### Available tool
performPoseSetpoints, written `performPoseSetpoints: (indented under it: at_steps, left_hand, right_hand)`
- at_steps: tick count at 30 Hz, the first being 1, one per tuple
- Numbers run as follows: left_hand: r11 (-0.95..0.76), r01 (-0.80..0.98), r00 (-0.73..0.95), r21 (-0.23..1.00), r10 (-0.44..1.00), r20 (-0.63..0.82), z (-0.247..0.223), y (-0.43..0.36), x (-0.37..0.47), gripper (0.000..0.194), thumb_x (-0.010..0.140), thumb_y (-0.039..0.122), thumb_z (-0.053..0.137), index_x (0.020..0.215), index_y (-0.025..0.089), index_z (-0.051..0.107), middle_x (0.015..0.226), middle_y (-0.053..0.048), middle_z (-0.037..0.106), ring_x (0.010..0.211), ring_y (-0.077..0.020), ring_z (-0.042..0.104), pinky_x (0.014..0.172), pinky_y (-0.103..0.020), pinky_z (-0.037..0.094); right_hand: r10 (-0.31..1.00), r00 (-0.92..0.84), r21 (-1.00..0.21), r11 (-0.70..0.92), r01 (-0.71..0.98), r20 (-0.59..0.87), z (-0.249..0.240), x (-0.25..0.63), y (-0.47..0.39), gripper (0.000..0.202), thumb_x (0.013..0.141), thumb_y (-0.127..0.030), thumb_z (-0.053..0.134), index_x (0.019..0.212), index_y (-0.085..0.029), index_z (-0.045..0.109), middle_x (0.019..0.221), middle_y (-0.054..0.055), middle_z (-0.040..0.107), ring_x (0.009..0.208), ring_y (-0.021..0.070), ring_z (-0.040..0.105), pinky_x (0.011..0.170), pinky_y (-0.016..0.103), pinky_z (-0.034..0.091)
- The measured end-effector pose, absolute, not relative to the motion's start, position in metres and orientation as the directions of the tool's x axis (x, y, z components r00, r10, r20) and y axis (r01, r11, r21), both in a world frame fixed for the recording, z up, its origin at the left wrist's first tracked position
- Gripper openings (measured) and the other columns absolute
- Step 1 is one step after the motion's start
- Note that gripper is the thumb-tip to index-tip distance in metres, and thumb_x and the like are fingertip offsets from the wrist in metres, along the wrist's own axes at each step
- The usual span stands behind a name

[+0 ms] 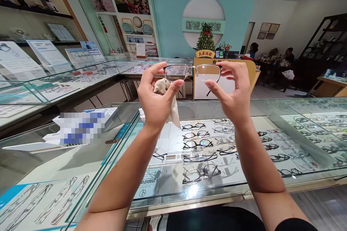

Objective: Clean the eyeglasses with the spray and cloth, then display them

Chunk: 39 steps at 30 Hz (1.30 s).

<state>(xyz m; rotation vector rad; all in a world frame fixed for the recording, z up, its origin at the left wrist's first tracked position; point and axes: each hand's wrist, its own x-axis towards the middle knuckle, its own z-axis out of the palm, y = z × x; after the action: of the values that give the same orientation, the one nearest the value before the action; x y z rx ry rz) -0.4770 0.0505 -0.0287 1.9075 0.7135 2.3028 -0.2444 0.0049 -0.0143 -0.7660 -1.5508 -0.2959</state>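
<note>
A pair of eyeglasses [192,68] with a dark upper rim and clear lenses is held up over the glass counter. My left hand [154,95] pinches its left side by the lens edge, and a beige cleaning cloth [173,112] is tucked in the same hand and hangs below it. At the other end, my right hand [235,92] grips the frame near the hinge between thumb and fingers. One dark temple arm slants down below the right lens.
Beneath my arms stands a glass display case [162,193] with rows of eyeglasses [197,144]. A white-and-blue box, partly blurred, [81,126] lies on the glass at left. Further off are another display counter [89,75], a reception desk [199,90] with a plant, and people seated at far right.
</note>
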Motion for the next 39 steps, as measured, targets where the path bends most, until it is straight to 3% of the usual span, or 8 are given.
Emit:
performPoseSetpoints:
  at_steps: [6,13,23,29,39]
  left_hand:
    - [-0.878,0.258,-0.312,0.404,0.320,0.895,-0.034,0.054,-0.471,0.078,0.076,0.081,0.091,0.127,0.025,0.069,0.121,-0.007,0.069,0.114,-0.0254,0.071,0.100,-0.040,0.061]
    - [-0.843,0.363,-0.338,0.398,0.279,0.899,-0.034,0.047,-0.469,0.080,0.075,0.084,0.089,0.127,0.027,0.067,0.123,-0.007,0.069,0.109,-0.0260,0.070,0.098,-0.044,0.061]
    - [-0.838,0.418,-0.321,0.352,0.227,0.920,-0.037,0.050,-0.470,0.074,0.081,0.078,0.090,0.128,0.027,0.066,0.123,-0.007,0.066,0.108,-0.0267,0.068,0.093,-0.043,0.059]
    - [-0.834,0.461,-0.300,0.304,0.177,0.937,-0.036,0.049,-0.470,0.071,0.081,0.073,0.093,0.127,0.028,0.066,0.122,-0.007,0.066,0.108,-0.0267,0.068,0.092,-0.044,0.060]
    - [-0.811,0.504,-0.267,0.297,0.181,0.947,-0.037,0.041,-0.469,0.070,0.085,0.071,0.091,0.135,0.030,0.064,0.130,-0.009,0.061,0.117,-0.0298,0.066,0.097,-0.046,0.060]
  right_hand:
    - [0.347,0.050,-0.304,0.730,0.612,0.936,-0.016,-0.247,0.006,0.049,0.101,-0.068,0.073,0.139,-0.037,0.070,0.127,0.008,0.072,0.116,0.0290,0.070,0.104,0.054,0.061]
    - [0.429,0.045,-0.369,0.711,0.598,0.902,-0.017,-0.245,0.006,0.053,0.099,-0.069,0.075,0.141,-0.037,0.073,0.133,0.008,0.075,0.124,0.0302,0.072,0.106,0.054,0.061]
    - [0.582,0.043,-0.526,0.699,0.484,0.812,-0.016,-0.245,0.005,0.058,0.097,-0.070,0.077,0.144,-0.036,0.073,0.134,0.008,0.081,0.115,0.0304,0.079,0.108,0.056,0.064]
    - [0.645,0.040,-0.597,0.681,0.424,0.763,-0.016,-0.246,0.006,0.065,0.095,-0.073,0.079,0.143,-0.030,0.074,0.137,0.011,0.081,0.117,0.0314,0.079,0.111,0.056,0.063]
    - [0.684,0.000,-0.617,0.658,0.433,0.730,-0.017,-0.242,0.011,0.066,0.097,-0.074,0.077,0.146,-0.031,0.073,0.141,0.013,0.079,0.123,0.0321,0.078,0.113,0.057,0.060]
